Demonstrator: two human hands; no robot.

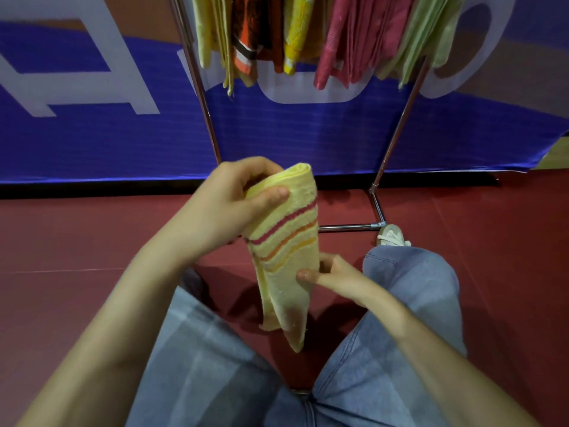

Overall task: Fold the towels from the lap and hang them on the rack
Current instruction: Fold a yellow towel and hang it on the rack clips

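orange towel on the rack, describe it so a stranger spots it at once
Find the metal rack before the blue banner, hung with towels. The orange towel hangs between a pale yellow towel and a bright yellow towel; it alone has black and white bands.

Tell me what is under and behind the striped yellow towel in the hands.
The striped yellow towel hangs over red floor, between the jeans legs. The rack's base bar runs behind it. The stretch of the bar that the towel covers cannot be seen.
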